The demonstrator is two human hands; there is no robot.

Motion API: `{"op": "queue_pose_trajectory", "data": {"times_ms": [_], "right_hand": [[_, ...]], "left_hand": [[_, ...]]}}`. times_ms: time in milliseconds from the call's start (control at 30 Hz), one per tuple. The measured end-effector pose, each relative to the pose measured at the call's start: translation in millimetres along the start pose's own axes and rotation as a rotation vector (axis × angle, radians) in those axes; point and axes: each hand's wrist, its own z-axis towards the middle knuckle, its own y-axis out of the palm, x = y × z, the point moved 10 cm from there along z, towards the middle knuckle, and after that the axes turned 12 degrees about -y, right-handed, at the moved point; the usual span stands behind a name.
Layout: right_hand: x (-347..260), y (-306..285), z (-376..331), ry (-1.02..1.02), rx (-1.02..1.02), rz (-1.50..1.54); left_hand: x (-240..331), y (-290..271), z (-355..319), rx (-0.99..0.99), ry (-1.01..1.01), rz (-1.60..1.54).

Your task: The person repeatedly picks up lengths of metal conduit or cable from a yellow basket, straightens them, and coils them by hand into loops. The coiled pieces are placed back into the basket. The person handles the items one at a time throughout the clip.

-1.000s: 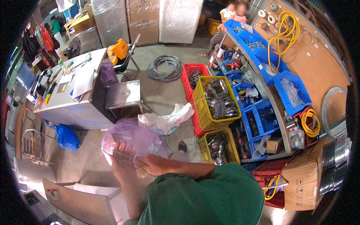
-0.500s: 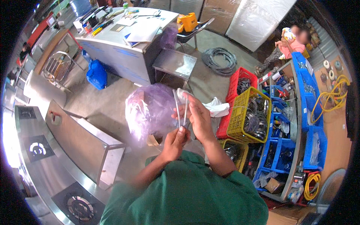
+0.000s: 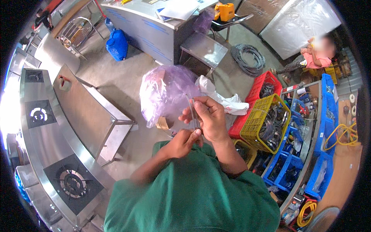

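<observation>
In front of my chest, both hands are on a pair of thin grey strands, which stand nearly upright side by side. Whether they are tubes, wires or one doubled piece, I cannot tell. My left hand is closed round their lower ends, thumb on top. Just above and to the right, my right hand has its thumb and bent fingers around the right-hand strand; its fingertips show behind the pair. Beyond the hands, a large purple-tinted clear plastic bag lies on the floor.
White plastic bags lie beside yellow and red crates of coiled hoses. Blue parts bins fill a rack at right. Steel stove counter and low table stand left. A person sits far right.
My right hand has gone from nearly flat with fingers raised to bent, its thumb now against the strands. My left hand keeps its grip. The view has shifted, moving the surroundings across the picture.
</observation>
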Motion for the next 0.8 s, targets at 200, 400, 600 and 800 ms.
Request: {"op": "queue_pose_trajectory", "data": {"times_ms": [200, 400, 600, 800], "right_hand": [[17.1, -4.4, -19.1, 0.0, 0.018, 0.045], [15.5, -13.6, -37.3, -0.023, 0.078, -0.298], [18.9, -12.9, -42.0, -0.035, 0.04, -0.282], [26.4, -16.6, -47.8, 0.006, 0.021, -0.211]], "left_hand": [[18.0, -11.3, -13.9, 0.182, 0.272, 0.454], [25.7, -77.1, -36.4, 0.634, 0.187, -0.038], [29.7, -68.9, -30.3, 0.693, 0.234, 0.025], [11.1, -58.3, -20.4, 0.482, 0.183, -0.218]]}}
